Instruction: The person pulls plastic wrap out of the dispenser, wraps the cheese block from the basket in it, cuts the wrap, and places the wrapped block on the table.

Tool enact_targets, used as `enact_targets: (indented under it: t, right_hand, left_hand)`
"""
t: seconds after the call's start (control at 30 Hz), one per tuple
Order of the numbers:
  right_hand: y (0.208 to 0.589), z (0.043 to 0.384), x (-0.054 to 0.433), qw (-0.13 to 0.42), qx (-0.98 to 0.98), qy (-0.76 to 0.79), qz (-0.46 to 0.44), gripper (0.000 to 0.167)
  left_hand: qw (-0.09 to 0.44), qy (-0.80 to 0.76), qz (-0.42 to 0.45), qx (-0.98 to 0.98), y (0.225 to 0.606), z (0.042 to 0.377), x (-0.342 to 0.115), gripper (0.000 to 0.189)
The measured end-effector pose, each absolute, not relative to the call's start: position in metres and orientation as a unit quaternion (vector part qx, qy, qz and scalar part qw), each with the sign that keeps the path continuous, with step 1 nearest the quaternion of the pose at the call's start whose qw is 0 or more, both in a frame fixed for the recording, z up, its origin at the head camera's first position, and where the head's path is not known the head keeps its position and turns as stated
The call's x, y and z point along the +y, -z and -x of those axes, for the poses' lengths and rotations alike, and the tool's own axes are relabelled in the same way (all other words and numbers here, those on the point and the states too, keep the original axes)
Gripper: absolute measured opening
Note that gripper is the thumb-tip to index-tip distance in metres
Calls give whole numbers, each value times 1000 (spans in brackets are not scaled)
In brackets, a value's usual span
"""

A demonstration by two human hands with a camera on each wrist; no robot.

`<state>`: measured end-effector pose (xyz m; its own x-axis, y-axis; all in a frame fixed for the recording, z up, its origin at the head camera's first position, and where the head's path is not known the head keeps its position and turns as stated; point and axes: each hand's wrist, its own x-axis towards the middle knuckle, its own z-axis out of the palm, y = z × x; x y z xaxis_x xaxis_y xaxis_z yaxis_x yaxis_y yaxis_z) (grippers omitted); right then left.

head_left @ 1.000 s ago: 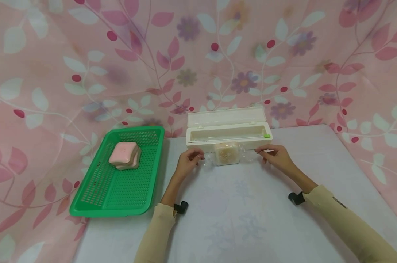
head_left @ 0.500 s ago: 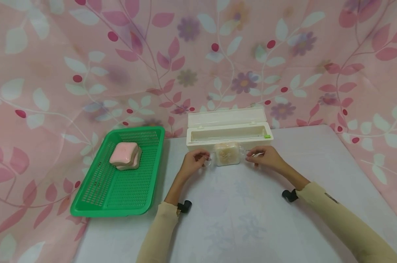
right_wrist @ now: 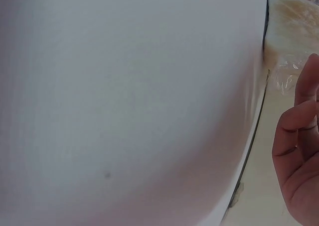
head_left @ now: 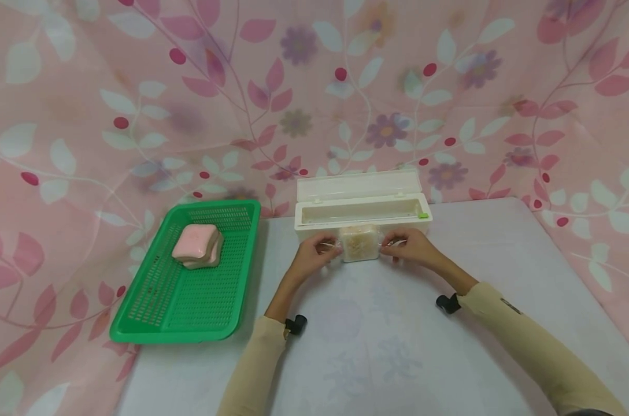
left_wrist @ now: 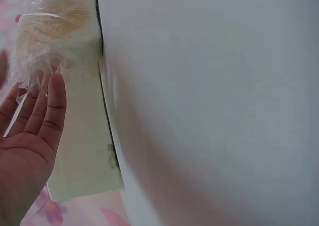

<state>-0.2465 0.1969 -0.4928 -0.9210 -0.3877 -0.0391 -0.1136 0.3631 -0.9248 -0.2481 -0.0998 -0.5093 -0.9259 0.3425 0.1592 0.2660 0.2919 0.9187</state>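
Left grip (head_left: 313,255) pinching one end of the plastic wrap (left_wrist: 37,66), right grip (head_left: 409,247) pinching the other, and there between them is the wrapped bread (head_left: 360,245)! Just behind, the white box (head_left: 358,200), lid up, on the tabletop (head_left: 366,370); left, a green basket (head_left: 187,335) holds a pink-topped stack (head_left: 196,242).

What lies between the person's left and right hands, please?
A film-wrapped pale block lies between the left hand and the right hand; the head view shows this most clearly.
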Motion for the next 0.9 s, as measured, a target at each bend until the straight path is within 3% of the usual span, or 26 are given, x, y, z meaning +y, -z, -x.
enact_targets:
  t: [0.33, 0.9]
  right_hand:
    - [475, 241, 188, 126, 809, 546, 175, 16]
    - [477, 241, 189, 104, 798, 545, 236, 13]
  left_hand:
    - [-9, -522, -196, 830, 510, 252, -92, 24]
    - [-23, -517, -188, 835, 513, 253, -89, 20]
